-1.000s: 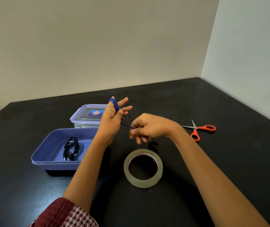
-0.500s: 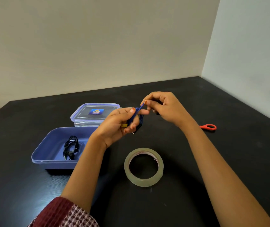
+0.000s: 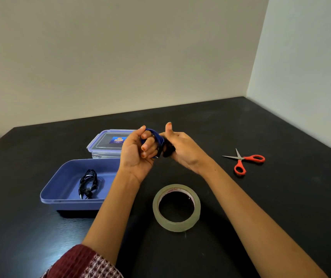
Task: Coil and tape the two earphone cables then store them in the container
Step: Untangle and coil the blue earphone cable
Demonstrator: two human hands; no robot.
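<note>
A blue earphone cable (image 3: 157,137) is wound in loops around the curled fingers of my left hand (image 3: 135,152), held above the table. My right hand (image 3: 182,148) touches the same coil from the right and grips its dark end, thumb pointing up. A black earphone cable (image 3: 88,184) lies coiled inside the open blue container (image 3: 60,183) at the left. The roll of clear tape (image 3: 176,207) lies flat on the table below my hands.
The container's clear lid with a blue rim (image 3: 108,142) sits behind the container. Red-handled scissors (image 3: 245,160) lie shut on the right. The black table (image 3: 281,197) meets pale walls at the back and right.
My left fingers have curled further around the blue coil. My right hand has come down close against the coil, and the scissors show fully again.
</note>
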